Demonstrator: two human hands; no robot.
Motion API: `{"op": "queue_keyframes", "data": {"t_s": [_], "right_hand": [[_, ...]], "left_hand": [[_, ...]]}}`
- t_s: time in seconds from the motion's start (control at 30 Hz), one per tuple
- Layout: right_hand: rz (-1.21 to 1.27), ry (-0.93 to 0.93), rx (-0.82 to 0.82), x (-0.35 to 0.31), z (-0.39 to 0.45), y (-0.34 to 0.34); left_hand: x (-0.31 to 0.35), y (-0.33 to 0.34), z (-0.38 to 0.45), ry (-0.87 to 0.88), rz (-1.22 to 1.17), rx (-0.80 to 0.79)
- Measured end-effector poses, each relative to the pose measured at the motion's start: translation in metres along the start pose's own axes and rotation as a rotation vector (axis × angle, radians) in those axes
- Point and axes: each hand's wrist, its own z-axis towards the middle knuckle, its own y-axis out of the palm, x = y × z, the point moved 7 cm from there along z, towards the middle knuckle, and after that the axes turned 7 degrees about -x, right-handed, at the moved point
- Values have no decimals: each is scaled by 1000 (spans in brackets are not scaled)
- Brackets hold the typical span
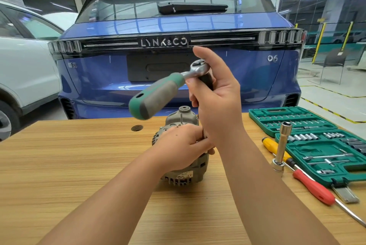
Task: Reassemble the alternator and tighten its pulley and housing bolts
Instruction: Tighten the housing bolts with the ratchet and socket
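Observation:
The grey alternator (183, 177) stands on the wooden table (79, 155), partly hidden behind my hands. My right hand (217, 102) grips the head end of a ratchet wrench (158, 94) whose green and grey handle sticks out to the left, above the alternator. A dark extension runs down from the ratchet head through my right palm. My left hand (182, 145) lies on top of the alternator, its fingers pinching the lower end of that extension against the housing. The bolt under it is hidden.
An open green socket set case (320, 141) lies at the right of the table. Beside it stand an upright long socket (282, 145), a yellow-handled screwdriver (274, 146) and a red-handled screwdriver (315, 188). A blue car (178, 27) is parked just behind the table.

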Motion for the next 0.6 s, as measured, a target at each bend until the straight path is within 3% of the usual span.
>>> {"op": "queue_keyframes", "data": {"t_s": [0.17,0.3,0.37,0.5,0.6], "right_hand": [[207,93,-65,3,-1,-1],[116,120,-38,1,1,2],[93,167,21,2,0,2],[5,184,292,3,0,-23],[97,268,259,11,5,-35]], "left_hand": [[0,0,0,10,27,2],[-2,-1,0,-11,18,16],[-2,0,1,-11,19,11],[2,1,1,14,57,6],[-1,2,4,-5,75,-2]]}}
